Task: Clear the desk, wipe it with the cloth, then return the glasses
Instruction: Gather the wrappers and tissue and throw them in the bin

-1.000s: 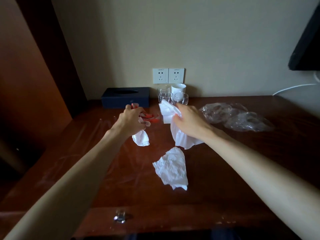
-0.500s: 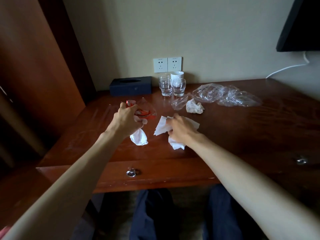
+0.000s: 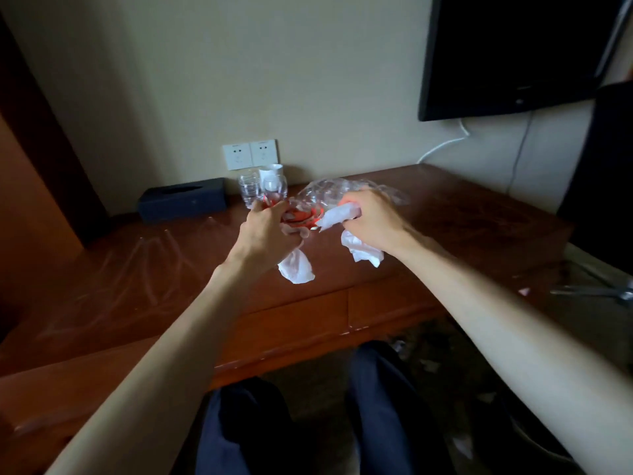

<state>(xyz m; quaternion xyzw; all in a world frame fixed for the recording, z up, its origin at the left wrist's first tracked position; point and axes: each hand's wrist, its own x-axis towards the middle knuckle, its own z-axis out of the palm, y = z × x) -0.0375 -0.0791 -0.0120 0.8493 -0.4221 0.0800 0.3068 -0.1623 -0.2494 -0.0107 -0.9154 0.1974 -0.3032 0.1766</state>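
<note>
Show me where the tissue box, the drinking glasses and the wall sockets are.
tissue box [image 3: 183, 199], head view, on its dark front face.
drinking glasses [image 3: 250, 190], head view, on the left glass's side.
wall sockets [image 3: 250, 154], head view, between the two plates.

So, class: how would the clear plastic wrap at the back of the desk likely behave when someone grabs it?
The clear plastic wrap looks thin and crumpled, so it is probably floppy and very light. It seems to bunch under the right hand, so it would likely crush rather than hold shape. Its glossy film may slip, but it shouldn't roll.
</note>
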